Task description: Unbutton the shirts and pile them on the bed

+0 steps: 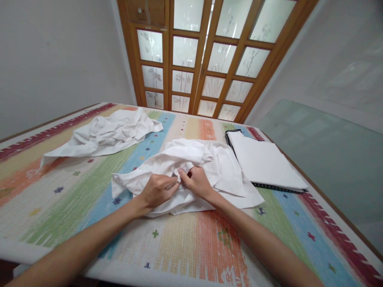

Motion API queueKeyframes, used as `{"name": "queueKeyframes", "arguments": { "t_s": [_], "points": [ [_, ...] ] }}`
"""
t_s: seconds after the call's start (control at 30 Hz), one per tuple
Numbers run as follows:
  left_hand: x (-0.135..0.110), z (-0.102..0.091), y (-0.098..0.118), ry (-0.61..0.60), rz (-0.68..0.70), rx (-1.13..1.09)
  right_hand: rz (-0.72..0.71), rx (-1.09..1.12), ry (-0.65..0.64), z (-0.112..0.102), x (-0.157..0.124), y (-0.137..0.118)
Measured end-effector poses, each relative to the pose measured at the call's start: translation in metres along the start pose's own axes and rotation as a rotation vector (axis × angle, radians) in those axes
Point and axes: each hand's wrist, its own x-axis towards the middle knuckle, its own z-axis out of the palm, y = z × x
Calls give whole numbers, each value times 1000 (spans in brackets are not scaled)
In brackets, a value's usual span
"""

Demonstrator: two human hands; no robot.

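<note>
Crumpled white cloth: lies at the middle of the striped tablecloth. Left hand: clamps the cloth's bunched part. Right hand: pinches it too, just beside the left. Rumpled white cloth: tablecloth's left. Folded white cloth, atop dark fabric: tablecloth's right.

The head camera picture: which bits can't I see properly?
All in the head view:
Pinched part of the held white cloth: covered by fingers of the left hand and right hand.
Rest of the black dotted layer: under the folded white cloth.
Glass doors' tops: cut off by the top edge.
</note>
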Motion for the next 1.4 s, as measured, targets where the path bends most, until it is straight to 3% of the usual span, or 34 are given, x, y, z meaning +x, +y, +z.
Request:
{"name": "queueKeyframes", "arguments": {
  "t_s": [0.1, 0.17, 0.33, 0.43, 0.5, 0.57, 0.63, 0.7, 0.77, 0.9, 1.0, 1.1, 1.23, 1.33, 1.4],
  "points": [
    [-3, -1, 5, -33, 257, 134, 59, -15, 69, -5, 8, 13],
    [-1, -6, 3, -14, 292, 190, 116, 56, 145, -18, 16, 23],
    [12, -37, -30, 213, 39, 315, 305, 379, 446, -76, 38, 41],
    [22, -62, -52, 397, -78, 358, 274, 535, 651, -106, 43, 38],
    [27, -75, -59, 498, -178, 343, 213, 611, 665, -118, 42, 30],
    [30, -80, -60, 531, -242, 329, 168, 668, 497, -121, 38, 19],
    [31, -77, -56, 477, -229, 336, 119, 653, 176, -117, 33, 10],
    [31, -66, -49, 371, -144, 325, 26, 489, -167, -110, 29, 5],
    [31, -51, -40, 222, -38, 257, -103, 197, -377, -99, 25, 6],
    [35, -15, -27, -44, 26, 63, -277, -270, -447, -80, 23, 16],
    [40, 5, -25, -156, -25, -38, -306, -397, -377, -77, 20, 13],
    [43, 14, -28, -218, -142, -142, -308, -482, -364, -84, 15, 0],
    [45, 7, -37, -188, -307, -185, -396, -607, -459, -93, 5, -18],
    [46, -2, -44, -99, -398, -171, -495, -572, -551, -92, -1, -26],
    [47, -8, -47, -15, -461, -204, -472, -576, -600, -90, -4, -28]
  ]
}}
